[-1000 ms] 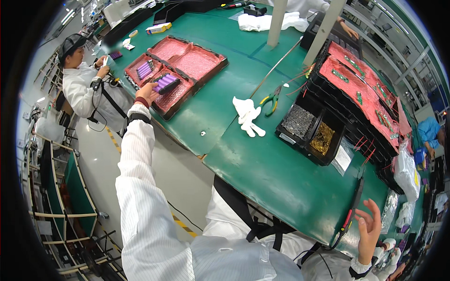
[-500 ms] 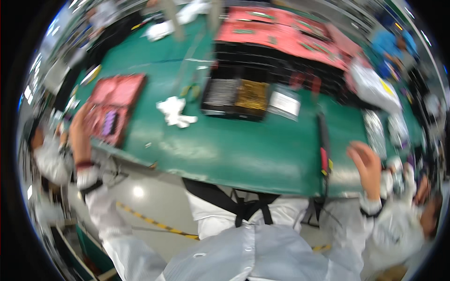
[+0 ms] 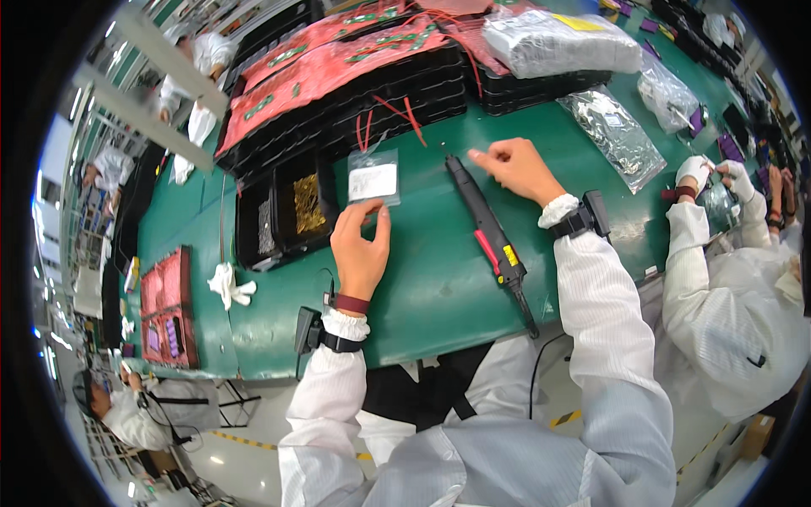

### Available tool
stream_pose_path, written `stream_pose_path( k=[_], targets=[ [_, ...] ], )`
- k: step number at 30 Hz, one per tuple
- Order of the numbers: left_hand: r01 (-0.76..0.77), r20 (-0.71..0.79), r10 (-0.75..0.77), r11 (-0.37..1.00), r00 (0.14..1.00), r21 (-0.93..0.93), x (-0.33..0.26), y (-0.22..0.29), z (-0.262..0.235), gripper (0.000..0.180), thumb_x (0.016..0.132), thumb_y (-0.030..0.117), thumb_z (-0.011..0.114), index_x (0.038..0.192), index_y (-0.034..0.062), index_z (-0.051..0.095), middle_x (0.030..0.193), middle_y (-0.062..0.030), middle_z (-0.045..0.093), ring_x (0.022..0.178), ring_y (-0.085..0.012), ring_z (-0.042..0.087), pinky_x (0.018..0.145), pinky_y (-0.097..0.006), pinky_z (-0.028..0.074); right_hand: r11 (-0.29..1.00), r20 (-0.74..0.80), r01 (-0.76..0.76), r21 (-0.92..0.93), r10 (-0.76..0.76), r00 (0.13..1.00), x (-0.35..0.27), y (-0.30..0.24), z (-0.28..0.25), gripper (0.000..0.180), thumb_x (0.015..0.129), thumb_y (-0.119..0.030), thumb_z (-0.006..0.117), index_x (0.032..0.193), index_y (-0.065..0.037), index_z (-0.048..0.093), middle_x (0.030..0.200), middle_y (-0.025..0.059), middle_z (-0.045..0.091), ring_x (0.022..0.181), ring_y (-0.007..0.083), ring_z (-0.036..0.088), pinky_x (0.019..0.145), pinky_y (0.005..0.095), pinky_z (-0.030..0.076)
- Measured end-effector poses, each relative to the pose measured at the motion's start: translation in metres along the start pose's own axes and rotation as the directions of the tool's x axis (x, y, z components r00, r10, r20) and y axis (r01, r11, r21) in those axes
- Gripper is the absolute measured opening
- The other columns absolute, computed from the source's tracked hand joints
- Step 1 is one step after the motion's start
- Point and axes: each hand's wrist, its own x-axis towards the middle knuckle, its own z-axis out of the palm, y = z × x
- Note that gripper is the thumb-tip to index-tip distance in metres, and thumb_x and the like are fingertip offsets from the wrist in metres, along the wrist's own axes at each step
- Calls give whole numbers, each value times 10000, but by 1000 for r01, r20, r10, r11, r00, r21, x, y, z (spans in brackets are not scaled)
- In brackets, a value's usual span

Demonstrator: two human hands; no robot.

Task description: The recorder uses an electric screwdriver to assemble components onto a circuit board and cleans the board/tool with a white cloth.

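Note:
My left hand (image 3: pixel 360 249) is at the lower edge of a clear plastic bag (image 3: pixel 372 181) with a white label; contact cannot be made out. Its fingers are bent, thumb apart, and nothing shows in them. Over the mat beside the tip of a black electric screwdriver (image 3: pixel 483 221) with a red lever is my right hand (image 3: pixel 525 171). Its fingers are loosely curled, with a gap between them and nothing visible inside. Left of the bag, a black two-part bin holds brass-coloured pieces (image 3: pixel 309 204) and silvery pieces (image 3: pixel 265 226).
Black trays (image 3: pixel 355 101) stacked at the back carry red bubble wrap (image 3: pixel 279 80) and green circuit boards. A white wrapped package (image 3: pixel 562 42) lies at the back right. At left are a white glove (image 3: pixel 230 286) and a red-lined box (image 3: pixel 167 296). A co-worker's gloved hands (image 3: pixel 716 173) work at right.
The view has swung to the right. My left hand has left the red-lined box for the labelled bag. My right hand has moved forward to the screwdriver's tip.

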Motion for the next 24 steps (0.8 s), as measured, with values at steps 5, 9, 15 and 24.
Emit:
stream_pose_path(
  k=[5, 9, 15, 24],
  targets=[
    [-115, 89, 94, 953, 992, 279, 8, 4, 18, 308, 900, 127, 751, 1187, 38, 685, 1242, -126, 653, 1205, -325, 576, 1002, -429, 479, 918, 333, 100, -384, 37, 942, -32, -29, -17, 767, 757, -712, 746, 586, 29, 644, 588, 172, 611, 594, 341, 593, 609, 432, 492],
    [-126, 85, 99, 899, 991, 419, 5, 1, 22, 376, 887, 166, 770, 1226, 37, 673, 1316, -143, 605, 1358, -375, 480, 1126, -472, 397, 845, 442, 155, -512, 104, 891, -68, -58, -21, 796, 642, -731, 788, 628, 56, 677, 607, 211, 647, 655, 401, 705, 672, 436, 579],
    [-203, 178, 159, 943, 971, 263, 7, 23, 39, 373, 874, 160, 774, 1211, 34, 679, 1302, -140, 608, 1370, -385, 471, 1131, -483, 400, 813, 458, 73, -578, 248, 854, -67, -69, -21, 699, 654, -640, 801, 628, 49, 685, 613, 200, 654, 636, 393, 689, 646, 432, 567],
    [-181, 152, 143, 944, 978, 275, 11, 23, 29, 386, 832, 137, 789, 1180, 12, 675, 1172, -147, 615, 1168, -365, 555, 994, -460, 474, 792, 405, 143, -594, 140, 904, -63, -67, -8, 794, 691, -725, 764, 617, 62, 689, 541, 200, 610, 556, 406, 647, 601, 462, 545]
  ],
)
